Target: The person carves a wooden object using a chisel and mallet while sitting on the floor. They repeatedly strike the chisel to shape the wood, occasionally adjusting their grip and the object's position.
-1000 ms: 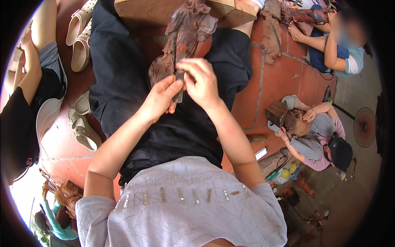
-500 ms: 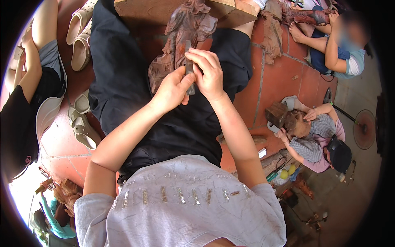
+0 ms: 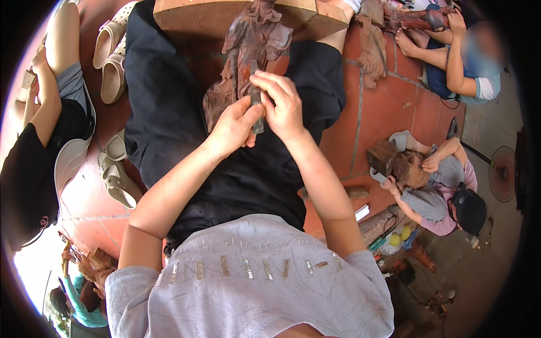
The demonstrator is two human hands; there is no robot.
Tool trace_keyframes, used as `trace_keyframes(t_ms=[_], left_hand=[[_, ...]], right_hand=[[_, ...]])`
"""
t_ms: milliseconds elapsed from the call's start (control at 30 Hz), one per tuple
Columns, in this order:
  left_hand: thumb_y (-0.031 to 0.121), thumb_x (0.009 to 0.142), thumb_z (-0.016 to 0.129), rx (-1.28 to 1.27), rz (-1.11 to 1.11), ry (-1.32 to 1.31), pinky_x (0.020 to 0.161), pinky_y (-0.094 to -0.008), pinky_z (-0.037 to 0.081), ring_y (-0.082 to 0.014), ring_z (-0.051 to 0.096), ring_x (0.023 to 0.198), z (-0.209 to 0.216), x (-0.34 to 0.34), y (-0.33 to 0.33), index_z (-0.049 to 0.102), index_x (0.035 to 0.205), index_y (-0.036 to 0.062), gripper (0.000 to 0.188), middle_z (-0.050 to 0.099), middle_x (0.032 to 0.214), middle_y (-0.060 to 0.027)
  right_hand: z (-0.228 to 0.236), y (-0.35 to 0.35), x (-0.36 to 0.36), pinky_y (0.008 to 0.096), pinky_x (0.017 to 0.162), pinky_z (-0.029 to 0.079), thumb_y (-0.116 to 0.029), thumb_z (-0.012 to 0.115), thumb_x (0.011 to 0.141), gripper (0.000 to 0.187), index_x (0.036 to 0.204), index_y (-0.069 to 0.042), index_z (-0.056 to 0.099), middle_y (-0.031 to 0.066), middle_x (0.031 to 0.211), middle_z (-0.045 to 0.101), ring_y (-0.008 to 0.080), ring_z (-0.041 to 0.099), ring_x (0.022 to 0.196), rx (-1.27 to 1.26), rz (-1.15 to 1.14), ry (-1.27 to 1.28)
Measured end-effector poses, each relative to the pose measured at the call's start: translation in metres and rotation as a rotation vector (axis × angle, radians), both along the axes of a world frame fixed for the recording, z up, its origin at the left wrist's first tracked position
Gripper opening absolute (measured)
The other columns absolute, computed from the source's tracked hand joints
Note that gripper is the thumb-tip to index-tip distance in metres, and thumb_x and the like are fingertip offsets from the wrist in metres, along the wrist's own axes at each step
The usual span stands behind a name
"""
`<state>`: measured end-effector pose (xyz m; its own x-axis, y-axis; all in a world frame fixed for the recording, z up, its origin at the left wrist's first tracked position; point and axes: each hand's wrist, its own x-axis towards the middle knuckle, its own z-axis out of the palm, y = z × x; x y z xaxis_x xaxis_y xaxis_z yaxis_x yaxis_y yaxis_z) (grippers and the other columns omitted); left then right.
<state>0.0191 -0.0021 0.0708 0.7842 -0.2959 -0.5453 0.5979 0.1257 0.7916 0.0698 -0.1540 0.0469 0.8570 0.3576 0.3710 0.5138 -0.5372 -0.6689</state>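
Note:
A dark reddish-brown wooden carving [image 3: 245,42] of a robed figure stands between my legs, its broad base at the lower left. Across its front lies a narrow, flat, dark grey strip [image 3: 256,97], which could be a file or folded sandpaper. My left hand [image 3: 232,127] is closed, thumb on top, around the lower part of this strip. My right hand [image 3: 283,107] grips it from the right, with fingertips pressed along its upper part. The carving's lower front is partly hidden behind my hands.
A wooden block [image 3: 225,17] stands beyond the carving. Pale clogs [image 3: 112,79] and green clogs [image 3: 118,180] sit on the red tiles to the left. At right, a person in a dark cap [image 3: 470,208] handles another carving [image 3: 411,169], near a fan [image 3: 501,173].
Both hands and the strip have shifted slightly left and down along the carving. The grip looks the same, and the carving sits slightly further left in view.

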Motion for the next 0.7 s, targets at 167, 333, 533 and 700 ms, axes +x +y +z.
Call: trace_keyframes(t_ms=[167, 333, 533, 700], left_hand=[[0.031, 0.105, 0.047, -0.01, -0.057, 0.106, 0.042, -0.0194, 0.039, -0.0058, 0.052, 0.046, -0.007, -0.022, 0.007, 0.058, 0.103, 0.0057, 0.028, 0.054, 0.068, 0.0016], [0.033, 0.106, 0.046, -0.042, -0.025, 0.031, 0.042, -0.0193, 0.04, -0.0053, 0.052, 0.045, 0.011, -0.001, 0.007, 0.057, 0.101, 0.006, 0.03, 0.055, 0.066, 0.0019], [0.044, 0.107, 0.04, -0.119, -0.142, 0.106, 0.044, -0.02, 0.04, -0.0067, 0.053, 0.047, -0.002, -0.032, 0.017, 0.057, 0.098, 0.0066, 0.042, 0.056, 0.06, 0.0004], [0.047, 0.106, 0.04, -0.091, -0.437, 0.057, 0.052, -0.0238, 0.044, -0.0075, 0.055, 0.053, -0.004, -0.045, 0.021, 0.062, 0.101, 0.0051, 0.047, 0.06, 0.06, -0.003]], right_hand=[[-0.01, -0.003, -0.023, 0.0379, 0.088, 0.052, 0.004, 0.068, 0.076, 0.034, 0.107, -0.01, 0.07, 0.006, 0.112, 0.068, 0.0282, 0.065, 0.1, -0.035, 0.068, 0.103], [0.002, 0.001, -0.006, 0.0384, 0.086, 0.053, 0.006, 0.067, 0.077, 0.037, 0.109, -0.01, 0.07, 0.0074, 0.113, 0.067, 0.0283, 0.065, 0.1, 0.041, 0.006, 0.059], [0.003, -0.005, -0.028, 0.0356, 0.083, 0.056, 0.013, 0.063, 0.077, 0.04, 0.11, -0.009, 0.069, 0.011, 0.115, 0.06, 0.0288, 0.065, 0.101, 0.064, 0.092, 0.176], [-0.017, -0.02, -0.07, 0.0276, 0.083, 0.056, 0.004, 0.062, 0.094, 0.014, 0.107, 0.0, 0.059, 0.0096, 0.115, 0.059, 0.0148, 0.067, 0.094, 0.653, -0.212, 0.577]])
